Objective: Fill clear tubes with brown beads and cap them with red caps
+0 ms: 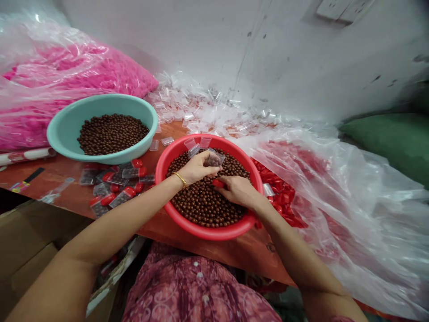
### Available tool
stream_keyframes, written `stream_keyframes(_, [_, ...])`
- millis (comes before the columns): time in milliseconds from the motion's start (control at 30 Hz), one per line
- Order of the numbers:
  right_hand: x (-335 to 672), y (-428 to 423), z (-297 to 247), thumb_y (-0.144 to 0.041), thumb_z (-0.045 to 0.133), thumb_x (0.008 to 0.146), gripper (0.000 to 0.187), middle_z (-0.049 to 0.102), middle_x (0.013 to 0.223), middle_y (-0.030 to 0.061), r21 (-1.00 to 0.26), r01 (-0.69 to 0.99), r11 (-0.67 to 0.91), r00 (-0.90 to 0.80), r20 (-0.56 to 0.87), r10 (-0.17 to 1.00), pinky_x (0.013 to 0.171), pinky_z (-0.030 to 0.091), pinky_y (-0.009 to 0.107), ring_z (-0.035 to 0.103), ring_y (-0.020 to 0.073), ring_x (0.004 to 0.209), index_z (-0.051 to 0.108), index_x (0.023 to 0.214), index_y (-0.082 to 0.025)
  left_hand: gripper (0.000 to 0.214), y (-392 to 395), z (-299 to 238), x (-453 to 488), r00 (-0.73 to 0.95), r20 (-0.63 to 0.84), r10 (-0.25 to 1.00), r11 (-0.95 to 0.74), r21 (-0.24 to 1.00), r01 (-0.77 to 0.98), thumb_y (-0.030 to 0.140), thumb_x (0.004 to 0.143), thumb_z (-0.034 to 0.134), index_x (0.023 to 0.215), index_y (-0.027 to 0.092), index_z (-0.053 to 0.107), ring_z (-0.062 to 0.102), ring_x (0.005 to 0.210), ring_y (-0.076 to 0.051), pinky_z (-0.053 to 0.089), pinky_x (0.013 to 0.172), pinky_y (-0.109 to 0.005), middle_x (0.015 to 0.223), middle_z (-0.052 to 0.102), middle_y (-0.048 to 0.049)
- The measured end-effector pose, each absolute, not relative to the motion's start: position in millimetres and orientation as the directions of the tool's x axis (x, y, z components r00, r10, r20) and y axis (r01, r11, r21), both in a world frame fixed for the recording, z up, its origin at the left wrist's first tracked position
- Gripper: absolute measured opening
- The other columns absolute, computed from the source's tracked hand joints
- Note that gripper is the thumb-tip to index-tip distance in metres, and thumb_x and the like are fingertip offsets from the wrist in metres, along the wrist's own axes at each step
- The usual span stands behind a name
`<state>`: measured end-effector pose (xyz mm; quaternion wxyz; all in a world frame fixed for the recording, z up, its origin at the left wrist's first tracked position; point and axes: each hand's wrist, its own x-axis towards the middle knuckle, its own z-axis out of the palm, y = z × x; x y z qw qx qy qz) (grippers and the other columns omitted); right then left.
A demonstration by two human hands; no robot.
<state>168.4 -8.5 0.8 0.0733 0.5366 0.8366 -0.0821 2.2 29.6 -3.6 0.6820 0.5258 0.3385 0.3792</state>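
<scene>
Clear container: a small see-through plastic container (216, 158) with dark brown contents showing through the wall; tilted, above the balls in the red basin (211, 234); partly covered by fingers
Red cap: small, glossy and bright red (218, 184); just below the container and apart from it
Left hand: grasping (197, 170) the container between thumb and fingers; a gold bracelet (181, 179) on the wrist
Right hand: pinching (238, 191) the red cap at the fingertips
Brown balls: round, shiny, spread (208, 212) across the red basin; a few clear containers (193, 150) lie at its far side
Teal basin: to the left (65, 129), with a heap of similar balls
Capped containers: a dark-filled, red-topped pile (117, 181) on the tabletop (152, 226); the left forearm hides part of it
Back and sides: loose clear containers (187, 105) along the wall; a plastic bag of pink pieces (107, 67) at left; red pieces (278, 192) and crumpled clear plastic (375, 210) at right
</scene>
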Motion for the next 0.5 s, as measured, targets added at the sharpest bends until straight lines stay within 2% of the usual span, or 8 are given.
stream_keyframes(133, [158.0, -9.1, -1.2, -0.028, 0.046, 0.088, 0.023, 0.072, 0.092, 0.0105, -0.077, 0.846, 0.527, -0.525, -0.290, 0.800, 0.062, 0.039, 0.026, 0.067, 0.0223, 0.080, 0.065, 0.096, -0.018, 0.026, 29.8, -3.7, 2.2, 0.476, -0.038, 0.879, 0.136, 0.975, -0.174, 0.010, 0.066, 0.067, 0.086, 0.013, 0.052, 0.062, 0.081, -0.011, 0.049, 0.068, -0.022, 0.082, 0.059, 0.0003])
stream_keyframes(233, [161.6, -6.8, -1.9, -0.022, 0.048, 0.084, 0.021, 0.071, 0.090, 0.0111, -0.164, 0.838, 0.520, -0.545, -0.282, 0.790, 0.063, 0.039, 0.026, 0.065, 0.0221, 0.079, 0.065, 0.094, -0.016, 0.025, 30.0, -4.5, 2.1, 0.470, -0.022, 0.883, 0.114, 0.979, -0.169, 0.010, 0.066, 0.066, 0.086, 0.013, 0.052, 0.061, 0.080, -0.011, 0.049, 0.067, -0.022, 0.082, 0.059, 0.0006])
stream_keyframes(333, [177.0, -2.1, -0.5, -0.028, 0.049, 0.083, 0.020, 0.068, 0.078, 0.0065, -0.451, 0.808, 0.379, -0.481, -0.134, 0.867, 0.060, 0.039, 0.025, 0.060, 0.0173, 0.068, 0.063, 0.083, -0.015, 0.024, 30.6, -4.9, 2.6, 0.448, -0.025, 0.894, 0.093, 0.987, -0.130, 0.007, 0.066, 0.064, 0.086, 0.012, 0.052, 0.059, 0.076, -0.009, 0.047, 0.066, -0.020, 0.079, 0.058, 0.0016])
stream_keyframes(400, [186.7, 2.2, 4.5, -0.037, 0.049, 0.081, 0.024, 0.062, 0.067, 0.0021, -0.671, 0.691, 0.268, -0.350, 0.014, 0.937, 0.057, 0.039, 0.024, 0.054, 0.0138, 0.060, 0.060, 0.076, -0.016, 0.022, 30.8, -4.7, 3.3, 0.439, -0.028, 0.898, 0.077, 0.992, -0.095, 0.005, 0.066, 0.062, 0.085, 0.012, 0.053, 0.058, 0.075, -0.008, 0.046, 0.066, -0.019, 0.079, 0.058, 0.0017])
stream_keyframes(433, [189.6, 4.5, 8.5, -0.040, 0.050, 0.080, 0.026, 0.059, 0.063, 0.0003, -0.746, 0.621, 0.241, -0.270, 0.085, 0.959, 0.056, 0.039, 0.023, 0.051, 0.0126, 0.057, 0.059, 0.073, -0.016, 0.022, 30.7, -4.4, 3.7, 0.444, -0.028, 0.896, 0.071, 0.994, -0.081, 0.005, 0.066, 0.062, 0.085, 0.012, 0.053, 0.057, 0.075, -0.008, 0.046, 0.067, -0.019, 0.079, 0.058, 0.0015])
stream_keyframes(500, [189.7, 9.1, 18.8, -0.044, 0.053, 0.077, 0.028, 0.053, 0.059, -0.0017, -0.811, 0.531, 0.245, -0.139, 0.202, 0.969, 0.055, 0.038, 0.023, 0.046, 0.0110, 0.055, 0.056, 0.069, -0.017, 0.022, 30.2, -3.8, 4.3, 0.476, -0.026, 0.879, 0.065, 0.996, -0.066, 0.005, 0.067, 0.061, 0.086, 0.012, 0.054, 0.058, 0.076, -0.009, 0.048, 0.069, -0.021, 0.080, 0.059, 0.0006])
